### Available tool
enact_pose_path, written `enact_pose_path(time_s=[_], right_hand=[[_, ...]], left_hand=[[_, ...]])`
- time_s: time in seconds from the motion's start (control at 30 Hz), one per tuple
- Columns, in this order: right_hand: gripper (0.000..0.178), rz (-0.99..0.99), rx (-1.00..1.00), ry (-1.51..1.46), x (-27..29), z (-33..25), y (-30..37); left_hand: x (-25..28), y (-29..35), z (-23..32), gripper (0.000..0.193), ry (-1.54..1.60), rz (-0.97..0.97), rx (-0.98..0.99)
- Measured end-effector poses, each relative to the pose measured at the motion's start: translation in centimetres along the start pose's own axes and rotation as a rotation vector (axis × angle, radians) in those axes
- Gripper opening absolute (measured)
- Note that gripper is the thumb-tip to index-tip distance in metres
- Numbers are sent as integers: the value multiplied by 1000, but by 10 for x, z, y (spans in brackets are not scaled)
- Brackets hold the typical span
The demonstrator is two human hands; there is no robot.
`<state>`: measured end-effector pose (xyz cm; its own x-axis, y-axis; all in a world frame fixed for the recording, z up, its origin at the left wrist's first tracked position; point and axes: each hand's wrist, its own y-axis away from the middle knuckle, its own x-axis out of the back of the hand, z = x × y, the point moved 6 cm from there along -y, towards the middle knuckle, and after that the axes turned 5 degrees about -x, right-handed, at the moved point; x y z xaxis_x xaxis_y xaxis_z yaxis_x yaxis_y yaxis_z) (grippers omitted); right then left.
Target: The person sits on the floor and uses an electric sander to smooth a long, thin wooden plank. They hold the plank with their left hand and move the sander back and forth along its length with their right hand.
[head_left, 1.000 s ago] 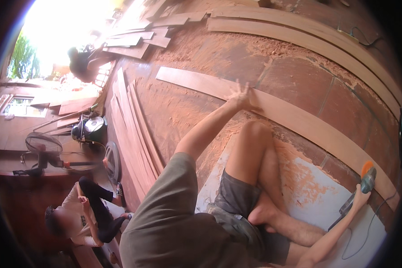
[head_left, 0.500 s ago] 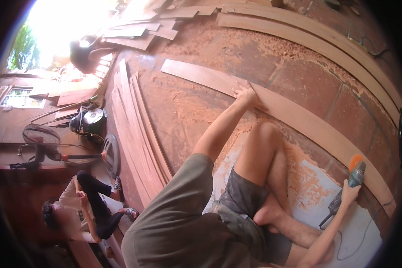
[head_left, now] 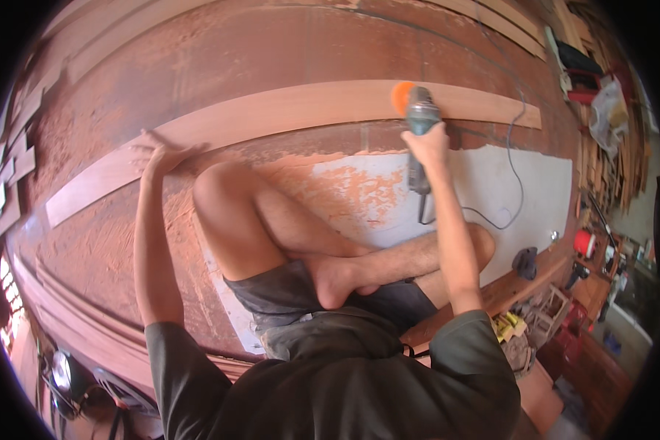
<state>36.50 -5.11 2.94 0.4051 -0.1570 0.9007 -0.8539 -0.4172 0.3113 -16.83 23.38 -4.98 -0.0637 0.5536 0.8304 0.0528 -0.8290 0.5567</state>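
A long, pale wooden plank (head_left: 286, 106) lies on the floor in front of me, running from left to right. Toward its left end, my left hand (head_left: 158, 152) rests on the near edge with its fingers spread. My right hand (head_left: 429, 144) is wrapped round a green and black angle grinder (head_left: 422, 111). The grinder's orange disc (head_left: 402, 97) is over the plank's right part and looks blurred; I cannot tell whether it touches the wood. From the grinder's tail a cord (head_left: 519, 172) loops to the right and across the plank.
Orange sawdust covers part of the white sheet (head_left: 543, 183) by my crossed legs. More planks lie beyond (head_left: 484, 20) and at lower left (head_left: 88, 304). A clear plastic bag (head_left: 609, 117), stacked wood strips and tools crowd the right side.
The view has swung to the right, bringing in the tool area; the seated person is out of view. My left hand stays on the plank, and my right still holds the grinder near its right part.
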Motion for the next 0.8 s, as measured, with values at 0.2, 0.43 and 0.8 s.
enact_pose_path(time_s=[0.2,0.43,0.8], right_hand=[[90,-36,31,78,-4,12,7],[85,72,-155,58,25,40,-42],[88,-44,-73,59,7,7,-7]], left_hand=[[-20,-32,-32,177,59,-6,-61],[-10,-14,-14,172,169,63,-14],[-14,-25,-29,171,148,129,-16]])
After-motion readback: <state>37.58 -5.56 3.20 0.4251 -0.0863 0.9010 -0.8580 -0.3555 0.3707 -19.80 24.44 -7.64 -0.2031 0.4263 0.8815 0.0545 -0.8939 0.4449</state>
